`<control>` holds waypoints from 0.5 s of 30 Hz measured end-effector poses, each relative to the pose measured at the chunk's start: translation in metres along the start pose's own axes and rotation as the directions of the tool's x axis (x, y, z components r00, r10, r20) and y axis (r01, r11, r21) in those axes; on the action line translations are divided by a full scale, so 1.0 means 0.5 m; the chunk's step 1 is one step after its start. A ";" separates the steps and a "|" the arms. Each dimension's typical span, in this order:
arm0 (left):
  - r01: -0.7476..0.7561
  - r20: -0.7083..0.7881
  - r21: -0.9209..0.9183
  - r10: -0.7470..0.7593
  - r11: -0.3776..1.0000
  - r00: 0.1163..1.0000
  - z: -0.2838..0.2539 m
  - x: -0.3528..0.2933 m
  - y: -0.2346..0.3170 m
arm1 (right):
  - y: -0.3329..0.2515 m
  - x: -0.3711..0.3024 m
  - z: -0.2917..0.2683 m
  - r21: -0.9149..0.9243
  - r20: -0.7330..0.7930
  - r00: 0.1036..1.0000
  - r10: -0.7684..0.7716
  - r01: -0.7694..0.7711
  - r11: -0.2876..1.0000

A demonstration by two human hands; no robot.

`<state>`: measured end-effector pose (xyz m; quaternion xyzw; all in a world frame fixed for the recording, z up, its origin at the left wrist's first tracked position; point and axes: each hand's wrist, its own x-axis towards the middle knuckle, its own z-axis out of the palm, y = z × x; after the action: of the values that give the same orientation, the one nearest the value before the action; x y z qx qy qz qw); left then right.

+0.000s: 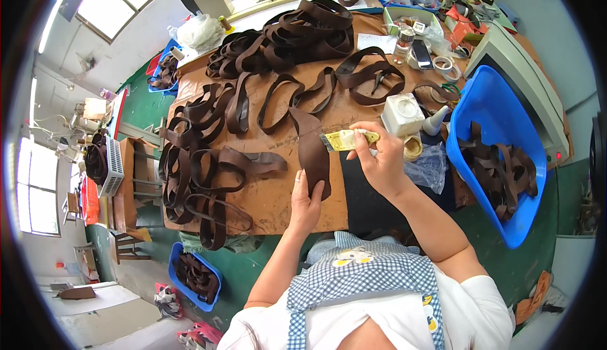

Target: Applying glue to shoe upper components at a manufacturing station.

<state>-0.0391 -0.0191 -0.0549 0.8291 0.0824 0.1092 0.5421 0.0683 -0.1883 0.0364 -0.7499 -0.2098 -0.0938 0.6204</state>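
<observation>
My left hand [305, 204] is closed on the near end of a dark brown leather strap [311, 151], thumb on top. The strap runs away from me over the table and narrows into a long loop. In my right hand [383, 160] is a flat brush [344, 139] with a yellowish, stained handle. Its bristles point left and lie at or just above the strap's right edge; contact I cannot tell. Right of the brush stand a white block-shaped container [402, 115] and a white nozzle bottle [435, 121].
Looped brown straps [297, 37] are heaped at the back of the brown-covered table [272, 214], more at its left. A blue basin [484, 91] of straps stands at the right, beside a grey machine [515, 78]. A phone [422, 54] and tape rolls [444, 64] lie far right.
</observation>
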 end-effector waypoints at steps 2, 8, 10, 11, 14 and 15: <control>0.068 0.037 -0.147 -0.063 0.987 0.997 -0.004 -0.001 0.019 | -0.005 -0.016 0.000 -0.023 0.004 1.000 -0.012 0.012 1.000; 0.141 0.072 -0.450 -0.122 0.882 0.990 -0.005 0.001 0.042 | -0.007 -0.070 -0.003 -0.079 0.095 0.991 -0.095 0.102 0.992; 0.213 0.111 -0.531 -0.182 0.820 0.977 -0.009 0.006 0.051 | -0.003 -0.084 -0.004 -0.078 0.085 0.988 -0.131 0.137 0.987; 0.215 0.111 -0.530 -0.185 0.820 0.977 -0.011 0.007 0.050 | -0.004 -0.091 -0.008 -0.090 0.110 0.986 -0.126 0.136 0.987; 0.245 0.123 -0.604 -0.215 0.758 0.969 -0.014 0.010 0.051 | -0.010 -0.112 -0.016 -0.085 0.144 0.985 -0.093 0.106 0.991; 0.285 0.147 -0.633 -0.250 0.720 0.957 -0.016 0.011 0.055 | -0.012 -0.118 -0.019 -0.069 0.153 0.986 -0.068 0.079 0.994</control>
<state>-0.0354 -0.0213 -0.0262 0.5724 0.1444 0.0302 0.8066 0.0140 -0.2085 0.0202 -0.7694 -0.2799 -0.0675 0.5703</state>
